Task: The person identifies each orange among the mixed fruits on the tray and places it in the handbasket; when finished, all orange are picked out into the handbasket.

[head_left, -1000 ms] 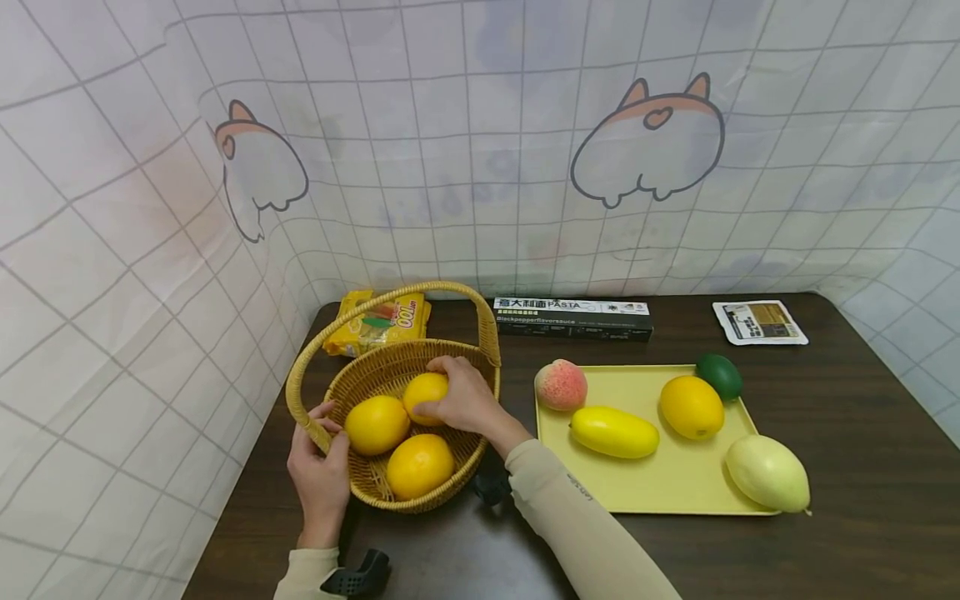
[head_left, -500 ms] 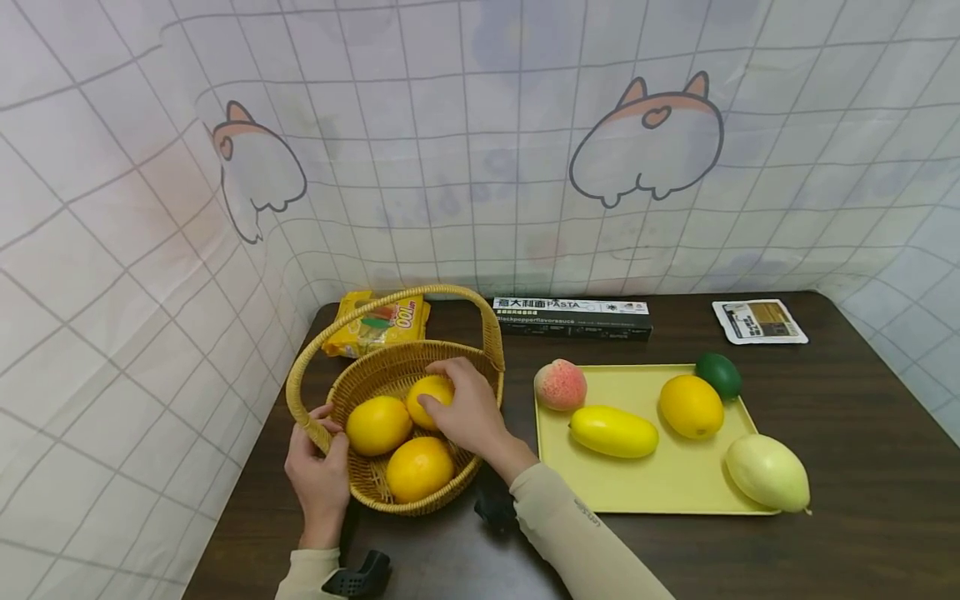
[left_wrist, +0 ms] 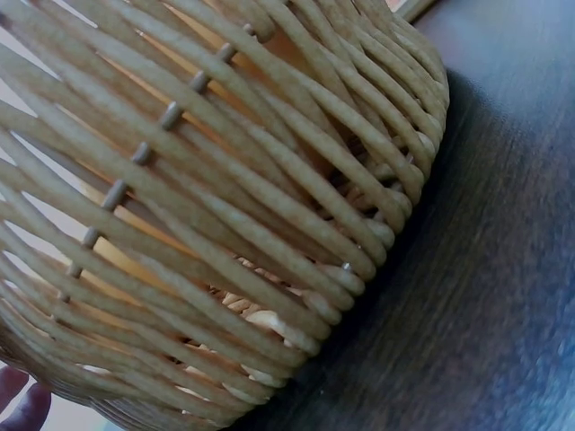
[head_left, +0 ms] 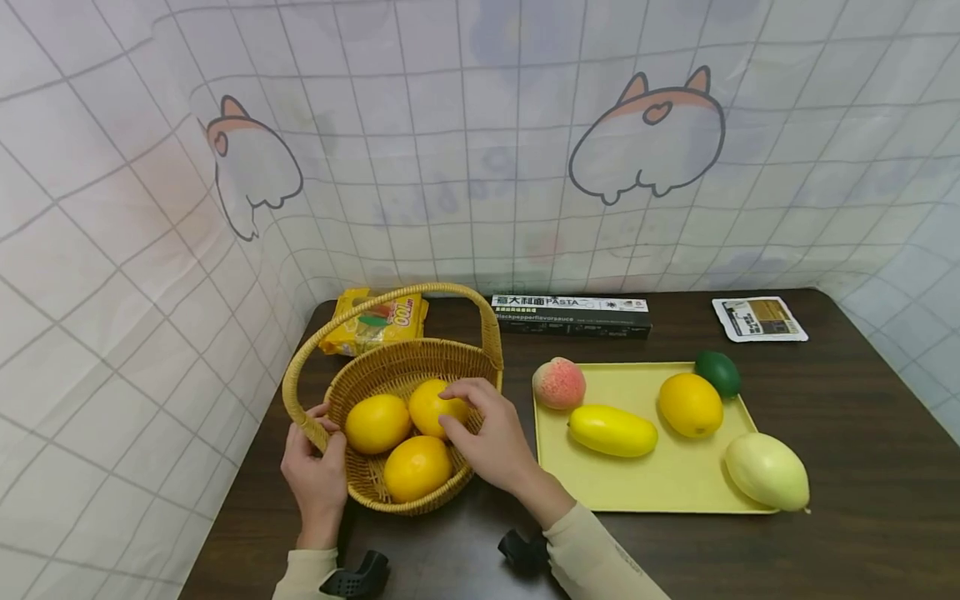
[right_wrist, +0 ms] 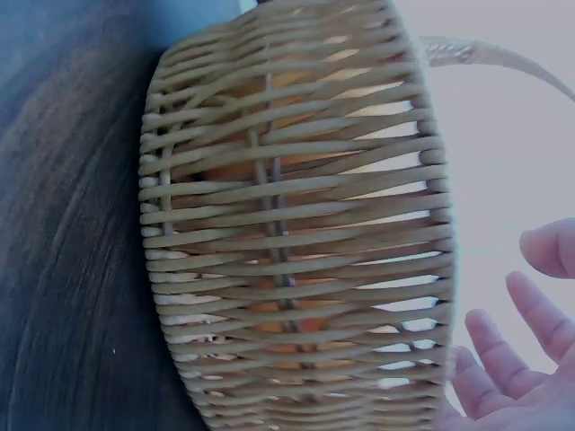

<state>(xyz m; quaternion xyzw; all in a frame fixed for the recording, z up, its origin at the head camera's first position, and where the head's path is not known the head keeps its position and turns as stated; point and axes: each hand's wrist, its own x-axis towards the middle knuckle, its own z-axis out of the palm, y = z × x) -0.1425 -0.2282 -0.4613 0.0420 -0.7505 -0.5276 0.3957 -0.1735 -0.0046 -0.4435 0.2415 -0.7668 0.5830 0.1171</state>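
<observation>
1. A pale yellow rectangular tray (head_left: 675, 483) lies on the dark brown wood-grain table (head_left: 870, 408).
2. Along its left side: a round pink peach (head_left: 559, 383) and an oblong bright yellow fruit (head_left: 613, 431).
3. Toward its right: a rounded orange-yellow fruit (head_left: 691, 406), a dark green fruit (head_left: 717, 375) and a pale green pointed fruit (head_left: 767, 472).
4. Behind: a yellow plastic packet (head_left: 375, 335), a long black-and-white pasta box (head_left: 570, 318) and a flat white sachet (head_left: 761, 320).
5. A white grid-printed cloth (head_left: 517, 167) backs everything.

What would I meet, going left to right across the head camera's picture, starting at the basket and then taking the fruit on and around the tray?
Wicker basket → pink peach → long yellow fruit → rounder orange-yellow fruit → pale green fruit.
</observation>
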